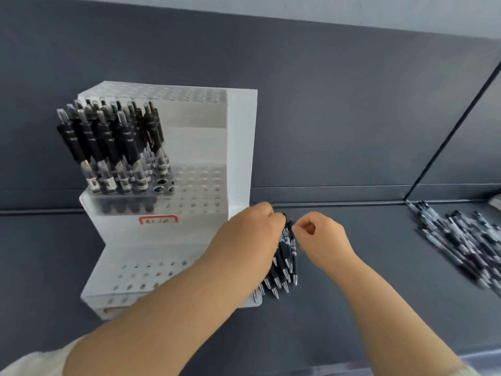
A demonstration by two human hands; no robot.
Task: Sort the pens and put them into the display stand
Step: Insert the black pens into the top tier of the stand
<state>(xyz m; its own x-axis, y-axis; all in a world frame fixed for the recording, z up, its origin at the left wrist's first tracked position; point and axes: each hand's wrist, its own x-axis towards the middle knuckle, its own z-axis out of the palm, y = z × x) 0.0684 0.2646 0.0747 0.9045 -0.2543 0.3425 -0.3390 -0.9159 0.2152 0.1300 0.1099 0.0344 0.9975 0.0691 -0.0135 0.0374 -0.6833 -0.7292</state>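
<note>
Only the left of the upper tier of the stand (241, 147) is filled; the lower tier is left bare. A bundle (283, 267) of black pens, tips down, is gripped by the left hand (249, 240) beside the stand; one pen's top seems pinched by the right hand (320, 237). A pile (466, 245) is left on the bench (366, 294).

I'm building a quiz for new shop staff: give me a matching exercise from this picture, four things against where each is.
Things: 1 pen bundle; 2 loose pens; 3 standing pens; 4 red-edged label.
Places: A front of display stand; B stand's upper holes; C gripped by left hand; D dark surface, far right.
Pairs: 1-C, 2-D, 3-B, 4-A.
</note>
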